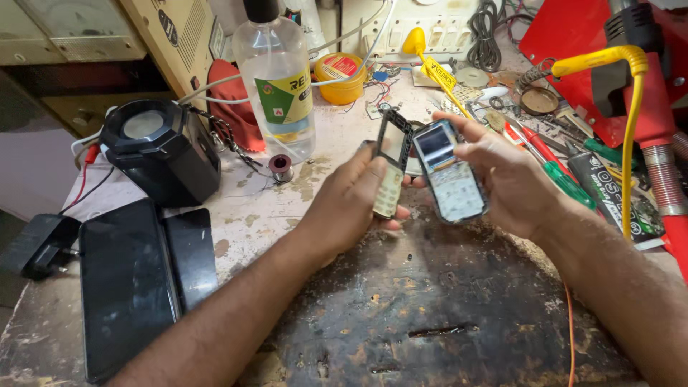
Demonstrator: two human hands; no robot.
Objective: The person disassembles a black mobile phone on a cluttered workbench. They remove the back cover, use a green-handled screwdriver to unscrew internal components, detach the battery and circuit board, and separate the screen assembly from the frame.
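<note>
A worn, stained workbench (287,215) lies under my arms, its near part covered by a dark, scarred mat (444,315). Above the mat I hold two parts of one small keypad phone, side by side and almost touching. My left hand (351,208) has the front cover (392,168), an empty screen frame above a pale keypad, pinched between thumb and curled fingers; the grip is closed around its lower half. My right hand (502,179) cradles the phone body (448,172), its small screen and white key membrane facing up, fingers wrapped behind it and thumb along the edge, also closed on it.

Just beyond the cover stands one clear plastic bottle (276,79) with a black cap, and at its foot one small solder spool (280,167). Behind it sits one yellow tin (340,77). To the left are one black speaker (159,150) and two dark flat slabs (143,279) lying side by side near the bench edge. On the right, two screwdrivers (552,161), one red-handled and one green-handled, lie beside my right wrist, and one yellow cable (629,136) hangs down in front of a red stand (573,36), crossing the tools beneath it.
</note>
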